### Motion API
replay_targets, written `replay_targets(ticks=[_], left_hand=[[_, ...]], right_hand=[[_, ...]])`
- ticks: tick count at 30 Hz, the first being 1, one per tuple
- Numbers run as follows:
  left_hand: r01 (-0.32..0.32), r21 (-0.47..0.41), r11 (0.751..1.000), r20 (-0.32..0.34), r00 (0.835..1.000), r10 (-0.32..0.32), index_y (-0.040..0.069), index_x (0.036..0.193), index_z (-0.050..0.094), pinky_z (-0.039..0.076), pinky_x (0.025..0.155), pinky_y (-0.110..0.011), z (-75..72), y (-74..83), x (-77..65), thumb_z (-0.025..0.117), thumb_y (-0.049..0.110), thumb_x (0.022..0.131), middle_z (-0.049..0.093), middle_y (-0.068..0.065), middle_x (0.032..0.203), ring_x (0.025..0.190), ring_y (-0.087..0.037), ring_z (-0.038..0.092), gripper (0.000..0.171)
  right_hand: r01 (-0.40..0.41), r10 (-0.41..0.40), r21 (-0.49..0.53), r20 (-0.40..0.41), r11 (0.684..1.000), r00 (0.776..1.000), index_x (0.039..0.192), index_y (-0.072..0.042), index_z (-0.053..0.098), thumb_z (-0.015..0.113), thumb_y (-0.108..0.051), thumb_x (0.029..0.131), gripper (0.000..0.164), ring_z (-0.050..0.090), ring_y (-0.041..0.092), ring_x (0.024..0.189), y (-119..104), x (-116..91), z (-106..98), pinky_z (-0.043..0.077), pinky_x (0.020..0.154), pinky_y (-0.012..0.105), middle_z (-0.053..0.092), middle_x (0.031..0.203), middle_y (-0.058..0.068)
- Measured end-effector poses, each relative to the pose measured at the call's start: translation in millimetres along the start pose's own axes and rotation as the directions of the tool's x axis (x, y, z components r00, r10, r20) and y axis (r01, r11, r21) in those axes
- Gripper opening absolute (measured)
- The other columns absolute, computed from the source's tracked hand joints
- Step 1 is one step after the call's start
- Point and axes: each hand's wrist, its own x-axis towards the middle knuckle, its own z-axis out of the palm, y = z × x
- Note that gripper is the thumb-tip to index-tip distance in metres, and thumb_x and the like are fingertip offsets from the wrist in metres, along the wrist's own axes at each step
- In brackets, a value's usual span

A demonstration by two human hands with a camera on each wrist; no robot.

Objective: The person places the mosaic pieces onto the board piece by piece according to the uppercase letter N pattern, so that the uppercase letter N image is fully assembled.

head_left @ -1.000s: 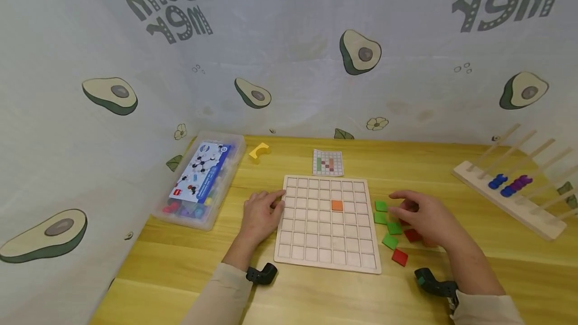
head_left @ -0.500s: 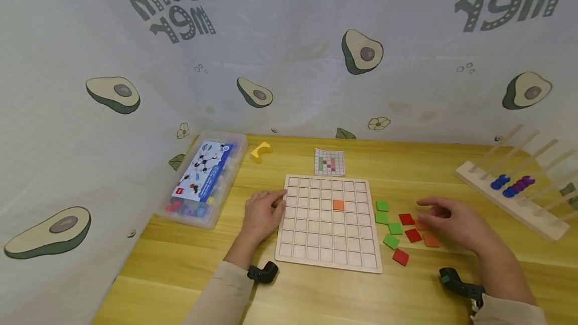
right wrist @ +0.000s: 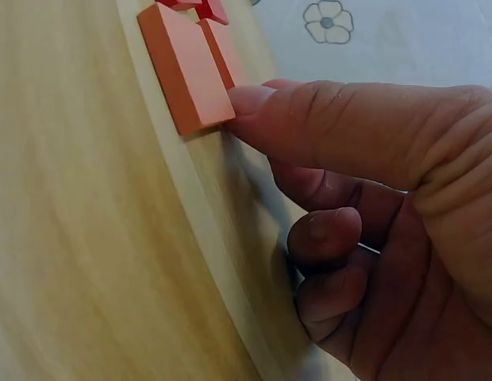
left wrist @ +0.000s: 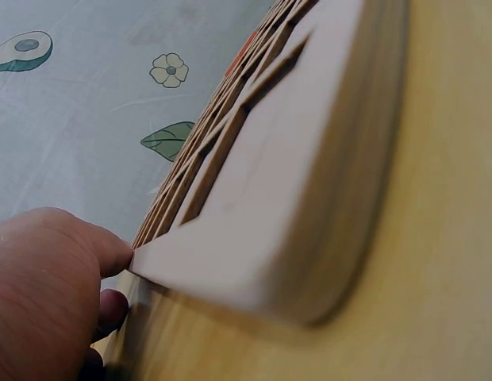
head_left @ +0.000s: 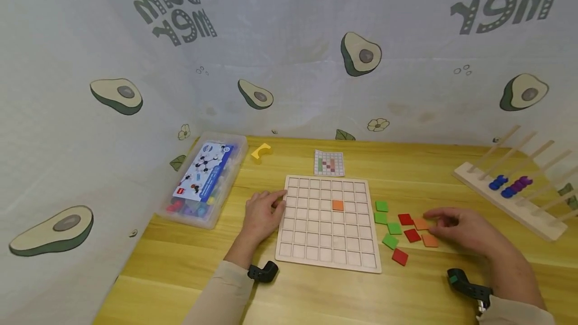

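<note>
My loose left hand (head_left: 262, 215) touches the board (head_left: 326, 228), and right of it my half-curled right hand (head_left: 467, 232) touches an orange tile (head_left: 420, 223), hold unclear.

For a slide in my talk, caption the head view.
Left hand at the wooden board, right hand at two loose orange tiles.

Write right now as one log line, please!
left hand: touching left edge of grid board | right hand: at loose orange tile, grip unclear | on board: single orange tile | right of board: green tiles, red tiles
</note>
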Motion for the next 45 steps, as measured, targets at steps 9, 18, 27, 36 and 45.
replay_targets(ticks=[9,18,27,36,45], left_hand=[[0.005,-0.005,1.000,0.003,1.000,-0.005,0.021,0.131,0.072,0.032,0.078,-0.033,-1.2,0.7,-0.3,0.063,0.028,0.099,0.066,0.003,0.085,0.082,-0.016,0.050,0.033],[0.003,0.002,1.000,-0.012,1.000,-0.003,0.022,0.129,0.073,0.033,0.077,-0.034,-0.7,1.6,-0.3,0.064,0.027,0.099,0.067,0.003,0.085,0.081,-0.017,0.051,0.032],[-0.006,0.001,1.000,-0.021,1.000,0.006,0.021,0.128,0.073,0.033,0.076,-0.034,-0.4,0.9,0.0,0.065,0.026,0.099,0.067,0.003,0.084,0.080,-0.017,0.050,0.031],[-0.011,0.001,1.000,-0.022,1.000,0.011,0.022,0.128,0.073,0.032,0.076,-0.033,0.6,-1.0,0.3,0.064,0.027,0.099,0.067,0.004,0.084,0.079,-0.016,0.049,0.031],[-0.005,0.007,1.000,-0.014,1.000,0.005,0.022,0.129,0.073,0.032,0.076,-0.032,0.3,-1.2,0.0,0.064,0.027,0.099,0.066,0.004,0.084,0.079,-0.015,0.049,0.032]], right_hand=[[-0.015,0.013,0.035,0.030,0.999,0.999,0.134,0.001,0.062,0.069,-0.027,0.098,0.046,0.046,0.009,0.073,-0.7,1.0,1.3,0.037,0.061,0.026,0.057,0.093,0.004],[-0.012,0.009,0.050,0.058,0.999,0.998,0.132,0.002,0.063,0.068,-0.024,0.097,0.044,0.045,0.009,0.072,-0.6,1.7,0.3,0.036,0.061,0.026,0.056,0.091,0.003],[-0.021,0.020,0.021,0.045,1.000,0.999,0.128,0.000,0.066,0.070,-0.029,0.097,0.042,0.046,0.009,0.072,-3.0,2.0,2.7,0.036,0.061,0.026,0.055,0.088,0.002],[-0.033,0.033,0.006,0.048,0.999,0.998,0.125,-0.002,0.067,0.068,-0.032,0.098,0.040,0.046,0.012,0.071,-4.9,3.1,4.1,0.035,0.061,0.027,0.054,0.086,0.002],[-0.034,0.033,0.002,0.044,0.999,0.998,0.125,-0.001,0.065,0.069,-0.032,0.097,0.042,0.045,0.012,0.072,-4.5,3.3,3.9,0.035,0.062,0.027,0.055,0.087,0.002]])
